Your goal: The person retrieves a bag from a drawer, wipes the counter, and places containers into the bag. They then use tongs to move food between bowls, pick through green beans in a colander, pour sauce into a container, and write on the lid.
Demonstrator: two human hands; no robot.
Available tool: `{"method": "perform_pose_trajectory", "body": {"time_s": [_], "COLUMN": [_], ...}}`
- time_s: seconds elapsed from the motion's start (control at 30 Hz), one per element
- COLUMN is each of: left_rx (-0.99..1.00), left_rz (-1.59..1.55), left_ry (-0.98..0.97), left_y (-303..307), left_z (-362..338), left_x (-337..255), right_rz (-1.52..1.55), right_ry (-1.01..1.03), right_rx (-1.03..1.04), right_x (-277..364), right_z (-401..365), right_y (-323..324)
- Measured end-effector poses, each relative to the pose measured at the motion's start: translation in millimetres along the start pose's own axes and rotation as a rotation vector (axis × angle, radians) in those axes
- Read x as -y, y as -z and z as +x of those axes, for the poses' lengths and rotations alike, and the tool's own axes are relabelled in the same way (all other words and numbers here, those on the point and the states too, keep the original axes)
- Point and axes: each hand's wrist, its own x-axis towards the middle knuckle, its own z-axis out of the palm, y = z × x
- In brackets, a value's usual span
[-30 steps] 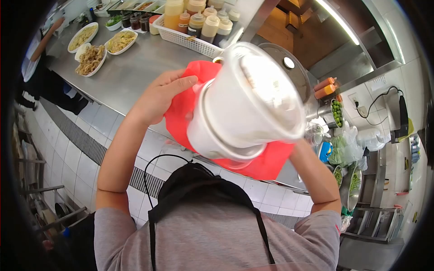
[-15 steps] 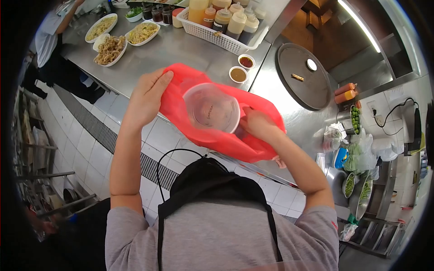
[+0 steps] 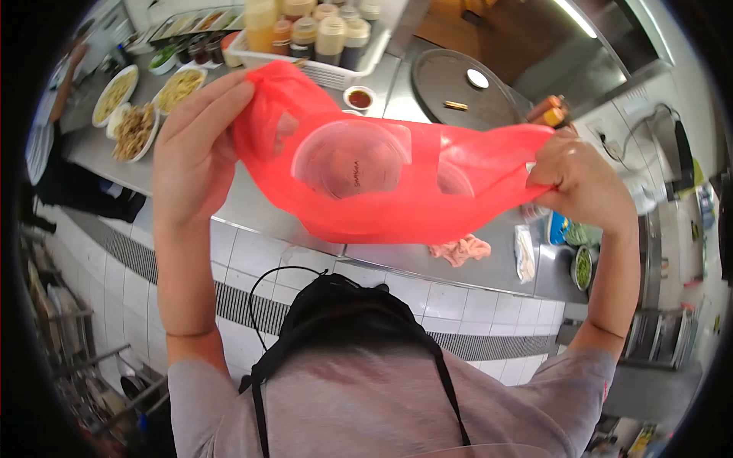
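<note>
A red plastic bag (image 3: pixel 366 221) is stretched between my hands above the steel counter. My left hand (image 3: pixel 195 149) pinches its left end, and my right hand (image 3: pixel 588 179) is closed on the right end. Within the bag sits a clear round plastic container (image 3: pixel 351 164) with handwriting on its lid. To its right, the curved edge of what looks like a second clear container (image 3: pixel 456 181) shows, partly covered by the red plastic. A small cup of dark red sauce (image 3: pixel 359 98) stands just behind the bag.
A white basket of squeeze bottles (image 3: pixel 332 75) stands behind, near plates of noodles (image 3: pixel 179 89) and fried food (image 3: pixel 136 131). At the back right lies a round dark tray (image 3: pixel 435 91). A pink cloth (image 3: pixel 460 249) rests by the front edge. Another person (image 3: pixel 76 175) stands far left.
My right hand has come out of the bag and moved right, now gripping its end. The bag is pulled wider, and my left hand has shifted left and up.
</note>
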Motion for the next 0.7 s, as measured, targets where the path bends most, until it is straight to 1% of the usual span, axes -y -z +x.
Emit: {"method": "perform_pose_trajectory", "body": {"time_s": [0.03, 0.1, 0.13, 0.17, 0.2, 0.27, 0.3, 0.37, 0.4, 0.47, 0.5, 0.53, 0.57, 0.6, 0.63, 0.67, 0.7], "left_rx": [0.034, 0.008, 0.066, 0.067, 0.058, 0.083, 0.069, 0.086, 0.079, 0.068, 0.042, 0.007, -0.017, -0.076, -0.132, -0.031, 0.076], "left_rz": [-0.014, 0.067, 0.050, 0.088, 0.130, 0.096, 0.068, 0.067, 0.111, 0.161, 0.263, 0.365, 0.368, 0.742, 1.122, 1.204, 1.284], "left_ry": [0.008, 0.029, 0.028, 0.074, 0.116, 0.113, 0.119, 0.149, 0.136, 0.131, 0.099, 0.066, 0.071, -0.196, -0.455, -0.618, -0.775], "left_y": [-5.3, -20.0, -22.6, -20.9, -21.9, -29.8, -33.2, -36.8, -34.0, -35.6, -38.0, -40.3, -49.0, -65.2, -80.8, -94.7, -110.0], "left_z": [-2.8, -8.4, -10.4, -13.2, -14.3, -16.2, -17.1, -18.5, -19.7, -21.2, -22.8, -25.3, -28.6, -31.8, -36.6, -42.4, -48.2], "left_x": [4.1, 13.6, 21.4, 31.4, 38.4, 44.7, 48.1, 60.0, 70.2, 75.1, 72.2, 68.4, 63.6, 57.7, 52.0, 45.7, 43.4], "right_rz": [-0.019, -0.072, -0.039, -0.010, -0.024, 0.038, 0.040, 0.438, 0.446, 0.813, 0.639, 0.475, 0.343, 0.213, 0.112, -0.013, 0.170], "right_ry": [-0.026, -0.130, -0.070, -0.002, -0.043, -0.131, -0.148, -0.137, -0.140, -0.377, -0.661, -0.922, -1.013, -1.093, -1.124, -1.137, -1.252], "right_rx": [-0.010, -0.047, -0.105, -0.163, -0.169, -0.058, -0.060, -0.054, -0.053, -0.562, -0.603, -0.502, -0.427, -0.347, -0.250, -0.227, -0.167], "right_x": [-4.0, -13.1, -25.9, -33.3, -33.7, -36.4, -41.0, -51.5, -63.1, -105.9, -137.1, -163.4, -192.3, -218.4, -236.5, -244.3, -249.2], "right_z": [-8.4, -15.7, -19.0, -25.1, -29.6, -34.9, -41.1, -51.9, -59.0, -80.7, -93.2, -103.5, -114.0, -124.5, -135.1, -140.2, -139.8], "right_y": [3.5, -9.9, -24.9, -34.4, -37.7, -43.8, -46.4, -53.9, -57.9, -65.5, -78.8, -95.4, -127.3, -167.6, -204.9, -238.5, -254.7]}}
